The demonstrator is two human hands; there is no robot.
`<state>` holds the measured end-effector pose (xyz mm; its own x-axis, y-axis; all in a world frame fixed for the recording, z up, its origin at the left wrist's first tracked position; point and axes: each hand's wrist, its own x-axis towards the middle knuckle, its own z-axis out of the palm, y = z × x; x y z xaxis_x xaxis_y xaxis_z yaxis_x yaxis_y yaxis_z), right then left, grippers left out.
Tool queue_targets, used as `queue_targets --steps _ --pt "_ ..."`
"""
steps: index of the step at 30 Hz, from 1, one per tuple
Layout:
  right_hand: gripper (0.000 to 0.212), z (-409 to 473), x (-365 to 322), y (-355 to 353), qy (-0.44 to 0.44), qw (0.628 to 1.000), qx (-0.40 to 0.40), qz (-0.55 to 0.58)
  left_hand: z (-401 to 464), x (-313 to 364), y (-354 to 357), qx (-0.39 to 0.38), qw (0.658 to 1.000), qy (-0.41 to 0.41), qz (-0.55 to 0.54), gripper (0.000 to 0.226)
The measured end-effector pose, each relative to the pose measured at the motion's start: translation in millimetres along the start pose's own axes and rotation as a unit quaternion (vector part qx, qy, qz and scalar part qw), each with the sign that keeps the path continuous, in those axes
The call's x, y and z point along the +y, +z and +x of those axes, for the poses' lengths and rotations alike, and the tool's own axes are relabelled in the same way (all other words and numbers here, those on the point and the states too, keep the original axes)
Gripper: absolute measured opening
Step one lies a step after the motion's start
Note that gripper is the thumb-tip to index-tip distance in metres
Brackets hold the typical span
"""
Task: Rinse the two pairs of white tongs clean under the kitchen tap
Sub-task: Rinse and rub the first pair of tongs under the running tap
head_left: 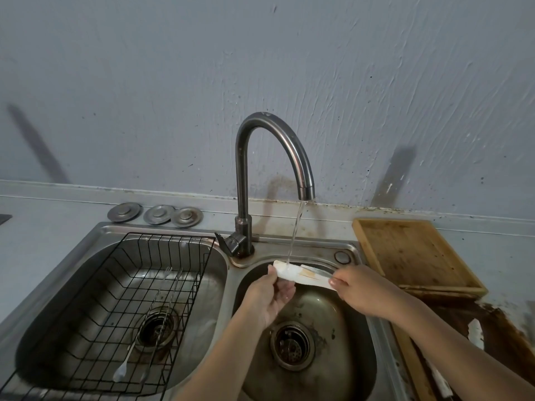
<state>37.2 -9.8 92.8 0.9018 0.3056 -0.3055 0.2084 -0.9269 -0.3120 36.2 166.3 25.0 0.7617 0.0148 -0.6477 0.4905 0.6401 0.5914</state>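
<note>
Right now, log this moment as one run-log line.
phase: rinsing | white tongs under tap stream | left hand and right hand hold ends | over right sink basin
</note>
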Motion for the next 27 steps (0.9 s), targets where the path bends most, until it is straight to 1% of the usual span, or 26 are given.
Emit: queue_targets --steps 3,6,10,11,16,20,24,25,27 --pt "0.035 -1.4 0.6 -0.9 -0.001 1.0 0.0 -0.015 -2.3 -1.1 1.2 -0.023 0.998 -0.003 0.066 0.027" --pt "0.036 -1.6 -2.8 1.0 -0.014 0.999 0.005 -0.052 -2.1 -2.7 3.7 -0.037 0.992 0.0 0.118 0.032" --pt "0.035 -2.6 -4.0 1.1 -0.024 0.998 0.014 -0.059 7.4 2.4 0.0 0.032 0.99 0.043 0.127 0.038" --pt "0.035 -2.3 -4.2 0.5 -0.023 0.998 0.014 -0.059 8.5 3.0 -1.1 0.04 0.989 0.051 0.136 0.039" --pt "0.036 1.6 -3.7 0.6 -0.017 0.998 0.018 -0.057 7.5 3.1 -3.2 -0.001 0.986 0.063 0.154 0.032" --pt "0.035 1.9 -4.9 2.6 -0.016 0.998 0.022 -0.063 4.2 4.0 0.5 0.021 0.975 0.079 0.207 0.039" --pt "0.03 4.2 -10.9 7.7 -0.017 0.994 0.055 -0.092 2.7 -7.8 9.7 0.011 0.979 0.122 0.163 0.036" --pt "0.031 5.5 -11.9 8.7 -0.019 0.994 0.061 -0.094 2.5 -10.5 11.0 0.006 0.98 0.129 0.153 0.04" --pt "0.031 8.4 -13.8 10.7 -0.024 0.993 0.066 -0.093 2.2 -12.4 11.1 0.016 0.974 0.142 0.173 0.061"
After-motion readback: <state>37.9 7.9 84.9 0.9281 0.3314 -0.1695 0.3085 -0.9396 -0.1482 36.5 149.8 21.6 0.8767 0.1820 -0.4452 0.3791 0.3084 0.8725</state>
